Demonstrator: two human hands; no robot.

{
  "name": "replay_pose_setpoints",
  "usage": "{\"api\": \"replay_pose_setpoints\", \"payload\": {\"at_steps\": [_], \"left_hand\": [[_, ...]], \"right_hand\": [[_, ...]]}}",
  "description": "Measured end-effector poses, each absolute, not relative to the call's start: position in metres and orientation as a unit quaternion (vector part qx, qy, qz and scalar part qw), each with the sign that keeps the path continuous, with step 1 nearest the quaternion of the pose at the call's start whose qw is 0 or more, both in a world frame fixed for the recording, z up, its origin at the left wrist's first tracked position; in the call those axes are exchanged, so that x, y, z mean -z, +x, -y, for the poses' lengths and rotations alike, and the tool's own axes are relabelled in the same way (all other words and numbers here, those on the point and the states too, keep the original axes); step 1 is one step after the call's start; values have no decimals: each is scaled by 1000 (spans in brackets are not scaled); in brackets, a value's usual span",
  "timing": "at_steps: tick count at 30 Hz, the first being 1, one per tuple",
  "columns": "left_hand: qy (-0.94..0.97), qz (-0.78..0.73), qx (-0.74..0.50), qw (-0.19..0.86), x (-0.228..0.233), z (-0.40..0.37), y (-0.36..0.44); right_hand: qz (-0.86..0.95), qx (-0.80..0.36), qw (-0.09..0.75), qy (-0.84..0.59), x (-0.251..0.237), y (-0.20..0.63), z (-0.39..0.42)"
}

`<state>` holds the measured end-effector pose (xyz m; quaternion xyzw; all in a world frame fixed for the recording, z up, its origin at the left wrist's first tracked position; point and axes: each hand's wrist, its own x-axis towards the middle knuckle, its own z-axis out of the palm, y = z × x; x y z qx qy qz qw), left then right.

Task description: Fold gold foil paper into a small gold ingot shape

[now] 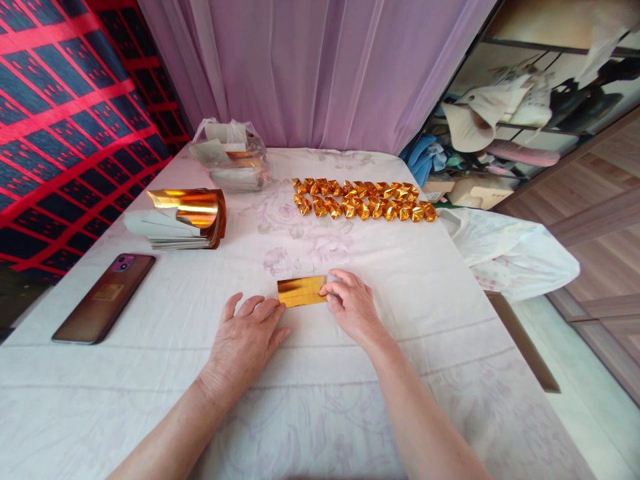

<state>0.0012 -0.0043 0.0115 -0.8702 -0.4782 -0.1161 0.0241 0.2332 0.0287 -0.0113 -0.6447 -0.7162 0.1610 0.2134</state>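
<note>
A gold foil paper strip (301,291), with crease lines across it, lies on the table in front of me. My left hand (245,333) rests palm down with its fingers apart, the index fingertip at the strip's lower left corner. At the strip's right end, my right hand (350,303) has its thumb and forefinger curled onto the edge in a pinch. Beyond my hands, folded gold foil pieces (363,208) stand in two rows. To the left lies a bent stack of foil sheets (187,223), gold on one face and pale on the other.
A phone (105,300) lies face down at the left. Behind the foil stack sits a clear plastic bag (233,153) of more sheets. A white plastic bag (520,253) hangs beside the table's right edge. A purple curtain (310,73) closes off the back; a shelf holds a cap (470,123).
</note>
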Motion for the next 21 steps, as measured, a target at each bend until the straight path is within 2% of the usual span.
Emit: {"api": "replay_pose_setpoints", "payload": {"at_steps": [8, 15, 21], "left_hand": [[-873, 477, 99, 21, -10, 6, 6], [-872, 481, 88, 36, -9, 4, 15], [-872, 482, 78, 37, -10, 4, 16]], "right_hand": [[717, -135, 219, -647, 10, 227, -26], [703, -65, 228, -670, 12, 209, -18], [702, -60, 233, -670, 15, 208, -19]]}}
